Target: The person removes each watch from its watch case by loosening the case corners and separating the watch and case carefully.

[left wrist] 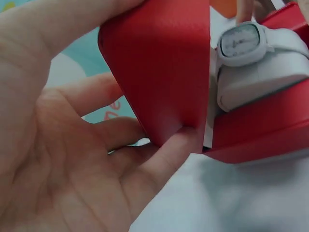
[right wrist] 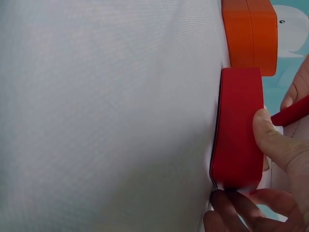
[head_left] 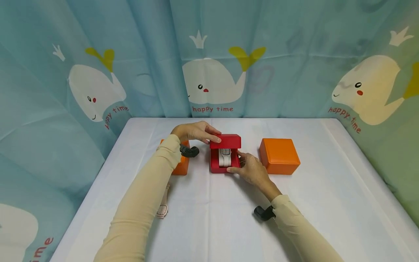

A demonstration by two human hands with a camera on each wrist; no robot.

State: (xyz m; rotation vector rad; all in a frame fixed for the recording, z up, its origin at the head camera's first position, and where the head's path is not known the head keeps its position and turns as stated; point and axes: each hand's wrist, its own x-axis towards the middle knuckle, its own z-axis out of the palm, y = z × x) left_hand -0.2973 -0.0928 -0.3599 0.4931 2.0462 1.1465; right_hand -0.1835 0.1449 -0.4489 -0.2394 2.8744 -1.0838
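Note:
A red watch box (head_left: 214,165) stands partly open at the middle of the table. Inside it, a white watch (left wrist: 241,46) is wrapped round a white cushion. My left hand (head_left: 198,131) grips the raised lid (left wrist: 159,72) of the box, thumb on one side and fingers on others. With thumb and fingers, my right hand (head_left: 253,170) holds the lower part of the box by its right front corner. In the right wrist view the thumb lies over the front edge of the red base (right wrist: 237,135).
An orange box (head_left: 280,154) stands to the right of the red one. Another orange box (head_left: 182,169) is at the left, partly behind my left wrist. A pale pink watch (head_left: 162,210) lies by my left forearm on the white table (head_left: 209,225). A patterned curtain (head_left: 150,43) hangs behind.

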